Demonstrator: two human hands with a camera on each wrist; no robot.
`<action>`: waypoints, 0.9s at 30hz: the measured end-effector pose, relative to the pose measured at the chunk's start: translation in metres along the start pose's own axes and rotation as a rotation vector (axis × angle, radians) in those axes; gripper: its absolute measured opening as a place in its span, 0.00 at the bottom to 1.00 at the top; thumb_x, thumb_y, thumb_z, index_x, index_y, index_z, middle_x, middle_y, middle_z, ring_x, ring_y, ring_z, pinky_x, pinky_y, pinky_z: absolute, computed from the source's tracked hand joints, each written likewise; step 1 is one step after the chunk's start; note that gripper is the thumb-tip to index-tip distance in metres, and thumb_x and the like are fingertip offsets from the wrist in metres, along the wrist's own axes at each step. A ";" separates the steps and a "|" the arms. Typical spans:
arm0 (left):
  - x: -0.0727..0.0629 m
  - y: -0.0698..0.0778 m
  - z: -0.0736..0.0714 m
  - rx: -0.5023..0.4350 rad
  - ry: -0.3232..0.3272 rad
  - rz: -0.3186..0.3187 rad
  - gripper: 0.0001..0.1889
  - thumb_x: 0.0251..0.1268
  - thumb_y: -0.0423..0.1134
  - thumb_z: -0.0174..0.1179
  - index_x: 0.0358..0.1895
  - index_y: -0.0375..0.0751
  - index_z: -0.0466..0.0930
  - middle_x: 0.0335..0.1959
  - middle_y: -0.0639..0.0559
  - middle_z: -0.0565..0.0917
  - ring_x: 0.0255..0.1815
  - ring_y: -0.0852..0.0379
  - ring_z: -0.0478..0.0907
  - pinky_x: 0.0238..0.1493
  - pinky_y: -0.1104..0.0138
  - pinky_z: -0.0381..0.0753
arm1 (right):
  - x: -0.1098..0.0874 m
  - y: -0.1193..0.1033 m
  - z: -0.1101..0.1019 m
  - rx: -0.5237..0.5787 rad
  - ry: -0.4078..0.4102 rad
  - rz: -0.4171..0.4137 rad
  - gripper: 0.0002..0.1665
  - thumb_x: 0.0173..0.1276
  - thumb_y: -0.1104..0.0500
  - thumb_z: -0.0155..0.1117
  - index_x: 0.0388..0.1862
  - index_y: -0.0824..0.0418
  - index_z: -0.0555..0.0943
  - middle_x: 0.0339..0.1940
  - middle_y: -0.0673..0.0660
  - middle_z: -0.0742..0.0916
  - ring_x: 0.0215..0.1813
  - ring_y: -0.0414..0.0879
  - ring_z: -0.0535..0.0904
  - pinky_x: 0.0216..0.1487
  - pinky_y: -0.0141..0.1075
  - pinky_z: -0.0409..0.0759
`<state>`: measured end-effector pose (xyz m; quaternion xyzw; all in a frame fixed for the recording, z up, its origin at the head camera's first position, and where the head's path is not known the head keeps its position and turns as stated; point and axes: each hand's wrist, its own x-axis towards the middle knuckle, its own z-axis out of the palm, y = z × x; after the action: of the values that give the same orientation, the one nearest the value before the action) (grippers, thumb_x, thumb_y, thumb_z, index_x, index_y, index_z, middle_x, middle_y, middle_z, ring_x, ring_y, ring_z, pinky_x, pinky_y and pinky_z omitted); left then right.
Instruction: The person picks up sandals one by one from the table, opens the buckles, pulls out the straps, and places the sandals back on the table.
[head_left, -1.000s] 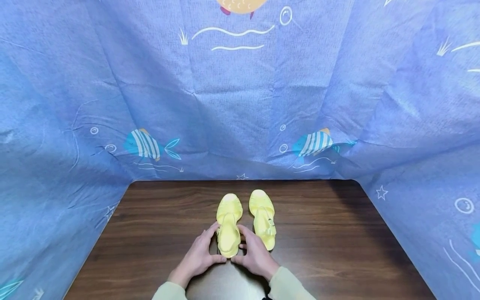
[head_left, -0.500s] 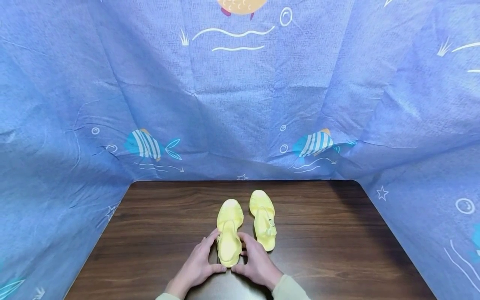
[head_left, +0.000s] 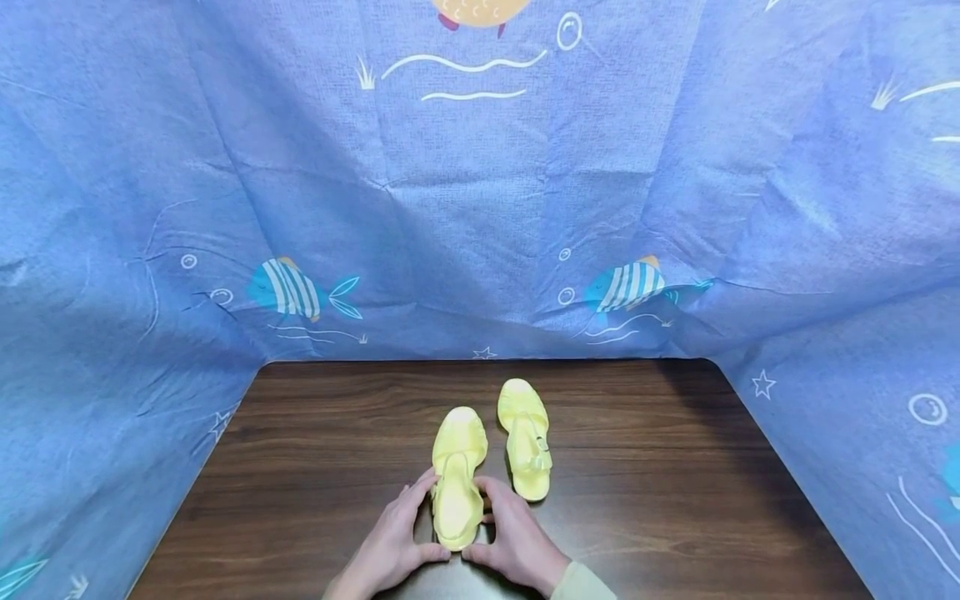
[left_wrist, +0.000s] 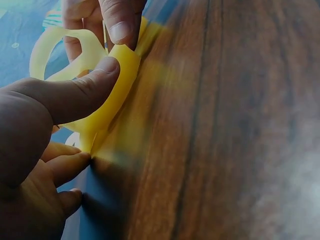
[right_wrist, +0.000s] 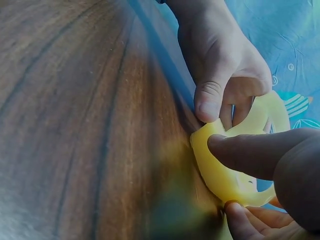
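Observation:
Two yellow closed-toe sandals lie on the table with toes pointing away from me. The left sandal [head_left: 460,437] sits nearer to me than the right sandal [head_left: 522,404]. My left hand [head_left: 392,540] grips the left sandal's heel end from the left, thumb at the back of the heel and fingers along the side. From the other side, my right hand [head_left: 519,537] holds the same heel, its thumb near the left one. In the left wrist view both thumbs press on the yellow heel [left_wrist: 117,82]. The right wrist view shows the sole edge [right_wrist: 205,165] at the tabletop.
Dark wood-grain table [head_left: 660,500] with rounded far corners. A blue cloth [head_left: 465,225] printed with fish, stars and bubbles hangs behind it and along both sides. The right sandal stands a small gap away from my right hand's fingers.
Both hands have drawn the left sandal toward me along the table, so its toe now sits behind the right sandal's toe. The right sandal has not moved.

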<state>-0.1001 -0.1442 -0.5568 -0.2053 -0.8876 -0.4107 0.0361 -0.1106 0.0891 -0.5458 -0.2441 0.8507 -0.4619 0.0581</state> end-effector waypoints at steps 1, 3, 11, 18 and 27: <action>-0.001 0.001 0.000 0.002 -0.002 0.001 0.51 0.36 0.41 0.86 0.70 0.32 0.72 0.76 0.38 0.73 0.73 0.38 0.72 0.73 0.37 0.65 | -0.001 0.000 0.000 -0.005 -0.002 -0.001 0.51 0.50 0.62 0.87 0.70 0.67 0.70 0.63 0.59 0.81 0.57 0.44 0.83 0.53 0.31 0.85; -0.003 0.001 0.000 0.004 -0.009 -0.005 0.51 0.37 0.43 0.86 0.71 0.32 0.72 0.76 0.39 0.73 0.74 0.38 0.72 0.73 0.37 0.65 | -0.003 0.000 0.000 -0.011 -0.007 -0.003 0.51 0.50 0.62 0.87 0.71 0.67 0.70 0.63 0.59 0.82 0.57 0.43 0.83 0.53 0.31 0.85; -0.010 0.002 0.000 0.013 -0.016 0.010 0.51 0.40 0.49 0.85 0.71 0.35 0.72 0.75 0.39 0.74 0.74 0.39 0.72 0.72 0.36 0.64 | -0.009 0.001 0.001 0.005 -0.006 -0.031 0.50 0.50 0.63 0.86 0.70 0.66 0.71 0.61 0.56 0.82 0.56 0.40 0.82 0.54 0.31 0.85; -0.010 0.003 -0.003 0.036 -0.001 0.022 0.52 0.39 0.48 0.86 0.73 0.38 0.71 0.75 0.44 0.75 0.73 0.43 0.74 0.71 0.48 0.75 | -0.010 0.004 -0.001 0.041 -0.018 -0.003 0.52 0.51 0.62 0.87 0.73 0.65 0.69 0.63 0.56 0.82 0.57 0.40 0.82 0.55 0.33 0.85; -0.012 0.000 -0.012 -0.081 0.080 0.076 0.31 0.59 0.28 0.74 0.67 0.32 0.77 0.62 0.43 0.84 0.58 0.52 0.85 0.59 0.60 0.84 | -0.004 -0.005 -0.021 -0.130 0.046 -0.092 0.42 0.56 0.74 0.77 0.70 0.72 0.71 0.59 0.64 0.84 0.54 0.50 0.85 0.54 0.38 0.86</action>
<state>-0.0906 -0.1569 -0.5519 -0.2235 -0.8598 -0.4524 0.0788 -0.1124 0.1049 -0.5302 -0.2758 0.8678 -0.4134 0.0014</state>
